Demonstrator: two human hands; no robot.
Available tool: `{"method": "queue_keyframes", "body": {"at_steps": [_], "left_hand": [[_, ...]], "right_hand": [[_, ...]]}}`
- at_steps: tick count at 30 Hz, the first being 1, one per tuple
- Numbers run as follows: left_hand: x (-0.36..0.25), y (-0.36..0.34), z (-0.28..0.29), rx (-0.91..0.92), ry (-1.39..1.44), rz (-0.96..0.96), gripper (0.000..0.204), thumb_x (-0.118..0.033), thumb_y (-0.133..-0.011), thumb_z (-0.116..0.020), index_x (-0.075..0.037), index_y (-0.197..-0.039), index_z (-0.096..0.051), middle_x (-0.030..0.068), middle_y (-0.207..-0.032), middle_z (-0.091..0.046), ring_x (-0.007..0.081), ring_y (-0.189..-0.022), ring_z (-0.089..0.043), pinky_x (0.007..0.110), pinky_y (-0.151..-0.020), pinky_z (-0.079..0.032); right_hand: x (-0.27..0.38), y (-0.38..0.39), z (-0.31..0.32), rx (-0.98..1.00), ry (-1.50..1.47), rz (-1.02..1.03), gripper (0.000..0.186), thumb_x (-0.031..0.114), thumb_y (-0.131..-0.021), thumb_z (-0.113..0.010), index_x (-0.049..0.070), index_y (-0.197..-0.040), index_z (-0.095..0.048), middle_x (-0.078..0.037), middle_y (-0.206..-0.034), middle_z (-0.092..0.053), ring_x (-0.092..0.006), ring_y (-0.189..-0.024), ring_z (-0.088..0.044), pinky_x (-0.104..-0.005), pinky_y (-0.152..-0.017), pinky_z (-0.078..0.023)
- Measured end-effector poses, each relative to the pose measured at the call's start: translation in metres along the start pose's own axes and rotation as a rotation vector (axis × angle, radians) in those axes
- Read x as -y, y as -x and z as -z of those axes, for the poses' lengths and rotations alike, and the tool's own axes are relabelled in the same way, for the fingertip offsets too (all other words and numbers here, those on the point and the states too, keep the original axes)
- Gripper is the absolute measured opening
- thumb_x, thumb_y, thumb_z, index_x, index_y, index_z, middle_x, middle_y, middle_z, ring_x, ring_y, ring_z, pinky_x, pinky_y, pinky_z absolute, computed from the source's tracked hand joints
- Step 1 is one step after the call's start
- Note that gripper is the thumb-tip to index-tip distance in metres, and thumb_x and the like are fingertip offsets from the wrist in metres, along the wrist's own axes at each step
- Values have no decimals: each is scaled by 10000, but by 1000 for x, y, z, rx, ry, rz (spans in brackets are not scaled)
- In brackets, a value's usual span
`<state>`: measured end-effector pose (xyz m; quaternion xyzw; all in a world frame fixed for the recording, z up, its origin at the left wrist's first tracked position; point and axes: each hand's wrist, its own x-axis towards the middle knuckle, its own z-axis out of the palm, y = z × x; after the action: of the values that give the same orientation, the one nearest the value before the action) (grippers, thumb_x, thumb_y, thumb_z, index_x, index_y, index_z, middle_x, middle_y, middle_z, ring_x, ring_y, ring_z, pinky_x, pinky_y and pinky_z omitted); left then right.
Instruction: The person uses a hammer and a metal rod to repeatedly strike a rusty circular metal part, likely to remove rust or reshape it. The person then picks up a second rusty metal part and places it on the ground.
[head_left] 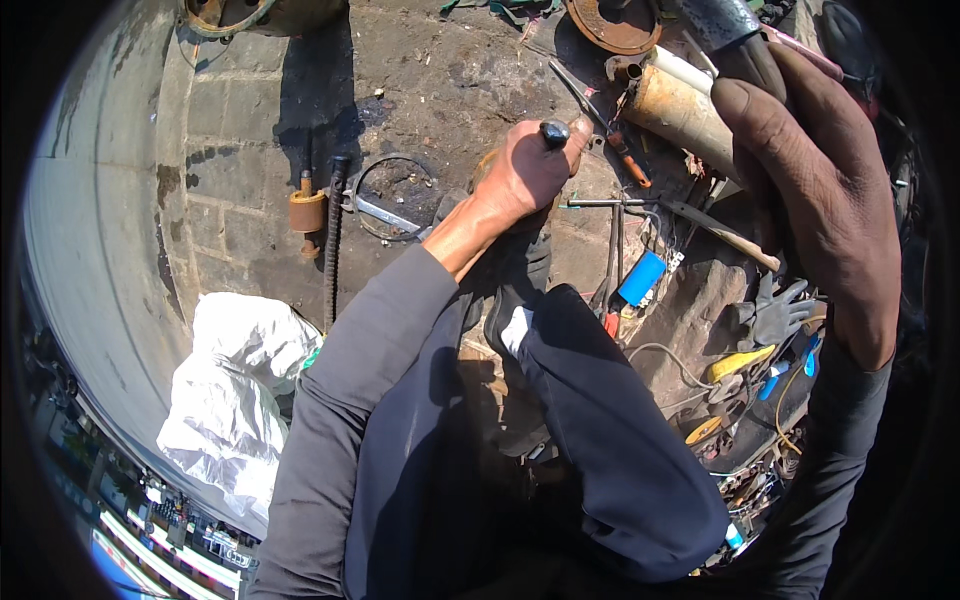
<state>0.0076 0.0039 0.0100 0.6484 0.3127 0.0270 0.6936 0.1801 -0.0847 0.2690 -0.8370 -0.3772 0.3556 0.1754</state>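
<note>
In the head view my left hand is closed around an upright metal bar, its dark rounded top showing above my fist; the rest is hidden under the hand. My raised right hand, close to the camera at the upper right, is closed on a dark metal tool with a thick, worn cylindrical end, perhaps a hammer. An orange-handled tool lies just right of my left hand, beside a rusty-cream cylinder. Below the bar, my shoe and dark-trousered legs frame the spot.
Left lie a ribbed steel rod, a rusty spindle, a wrench and a white sheet. Right lie a blue cylinder, long-handled tools, grey gloves and cables. Rusty metal pieces sit at the top.
</note>
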Motion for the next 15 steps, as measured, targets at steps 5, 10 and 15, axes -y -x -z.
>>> {"method": "queue_keyframes", "body": {"at_steps": [5, 10, 15], "left_hand": [[7, 0, -1, 21, 25, -28, 483, -378, -1079, -590, -48, -727, -619, -20, -605, -531, 88, -590, -478, 318, -547, -418], [1, -4, -7, -47, 130, -6, 494, -379, -1021, -659, 20, -731, -643, 83, -576, -528, 137, -580, -472, 382, -561, -431], [0, -1, -5, 6, 27, 78, 510, -396, -1082, -584, -30, -728, -606, -23, -608, -518, 95, -606, -467, 325, -568, -416]], "right_hand": [[1, -5, -14, -370, -182, 216, 400, 330, -1051, -624, 11, -1293, -609, -36, -755, -610, -96, -572, -548, -258, -539, -454], [-33, -4, -65, 181, 149, 145, 287, 218, -994, -645, -62, -988, -583, -196, -637, -514, -280, -580, -548, -440, -595, -460], [-3, -17, -8, -38, -211, 80, 398, 320, -1048, -603, -6, -1276, -592, -68, -762, -579, -100, -575, -555, -291, -525, -457]]}}
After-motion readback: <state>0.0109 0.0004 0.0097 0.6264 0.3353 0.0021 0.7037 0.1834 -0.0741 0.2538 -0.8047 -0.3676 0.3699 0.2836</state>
